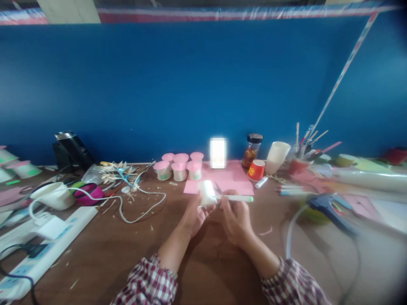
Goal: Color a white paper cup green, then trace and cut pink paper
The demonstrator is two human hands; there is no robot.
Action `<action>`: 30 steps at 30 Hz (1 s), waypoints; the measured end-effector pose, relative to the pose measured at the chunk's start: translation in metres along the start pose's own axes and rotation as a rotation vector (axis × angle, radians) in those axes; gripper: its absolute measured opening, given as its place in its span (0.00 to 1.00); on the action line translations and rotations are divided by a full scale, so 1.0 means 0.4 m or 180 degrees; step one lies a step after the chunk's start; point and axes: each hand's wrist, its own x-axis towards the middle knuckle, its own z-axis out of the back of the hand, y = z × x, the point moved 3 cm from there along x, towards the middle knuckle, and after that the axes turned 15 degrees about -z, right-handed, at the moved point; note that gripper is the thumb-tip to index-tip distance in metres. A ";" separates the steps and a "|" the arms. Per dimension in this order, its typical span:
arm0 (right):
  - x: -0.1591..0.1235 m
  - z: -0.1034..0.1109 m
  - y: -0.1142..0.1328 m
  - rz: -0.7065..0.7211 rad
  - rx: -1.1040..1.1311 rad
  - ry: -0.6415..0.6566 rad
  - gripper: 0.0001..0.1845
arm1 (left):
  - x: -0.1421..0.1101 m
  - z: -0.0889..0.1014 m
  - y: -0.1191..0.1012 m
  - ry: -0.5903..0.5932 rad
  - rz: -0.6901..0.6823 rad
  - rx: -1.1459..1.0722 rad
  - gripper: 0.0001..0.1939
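My left hand (197,215) is closed around a small white paper cup (208,192), tipped on its side. My right hand (235,218) grips a white marker pen (238,198) with a green end pointing right; the pen's other end is at the cup. A thin dark pointed shape (218,188) rises between the cup and my right fingers, too blurred to name. Behind both hands lies a pink paper sheet (229,176). Several small white cups with pink paper tops and green marks (179,171) stand just left of the sheet.
Left are a white power strip (74,226), looping white cable (122,212), a pink tape roll (89,193) and a black flask (73,150). Right stand a lidded jar (252,150), a red paper cup (256,170), a white cup (277,157) and a blue glue gun (330,209).
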 end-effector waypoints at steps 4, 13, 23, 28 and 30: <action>0.002 0.000 -0.002 -0.0027 0.0004 0.0035 0.11 | 0.002 0.004 -0.001 -0.0053 -0.0016 0.0012 0.19; 0.004 0.002 -0.004 -0.0111 0.0101 0.0071 0.11 | 0.001 0.003 -0.002 -0.0093 -0.0043 -0.0054 0.16; 0.003 0.001 -0.005 -0.0038 -0.0016 0.0106 0.10 | -0.001 -0.006 -0.008 -0.0076 -0.0168 0.0047 0.16; 0.004 -0.001 -0.005 -0.0016 0.0006 0.0119 0.10 | 0.000 -0.002 -0.005 -0.0074 -0.0161 0.0113 0.16; 0.004 -0.001 -0.005 -0.0014 0.0021 0.0140 0.10 | 0.000 -0.002 -0.005 -0.0078 -0.0148 0.0147 0.16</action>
